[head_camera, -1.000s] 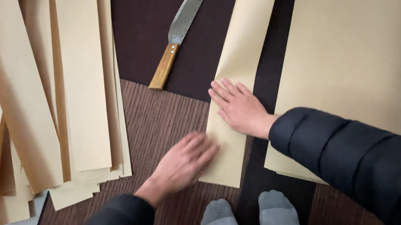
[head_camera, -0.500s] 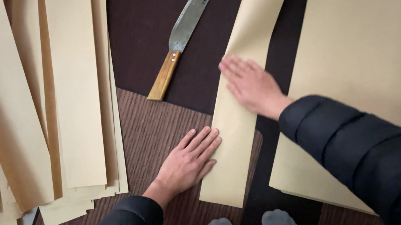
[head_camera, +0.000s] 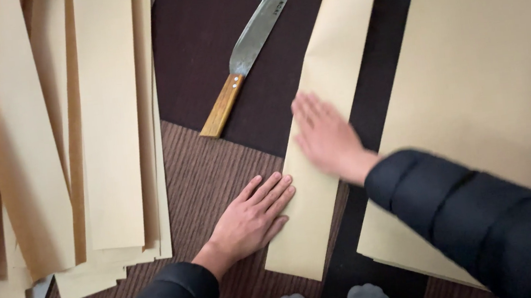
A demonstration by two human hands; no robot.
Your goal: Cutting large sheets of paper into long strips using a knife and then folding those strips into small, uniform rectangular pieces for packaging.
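Since the earlier frame, right hand [head_camera: 327, 137] is being slid up the paper strip [head_camera: 321, 143], fingers flat and spread. Left hand [head_camera: 253, 216], open, is pinning the strip's near edge; pressure should be kept even.

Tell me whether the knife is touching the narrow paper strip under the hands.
Apart. The head view shows dark mat between the knife and the narrow paper strip along the knife's whole length.
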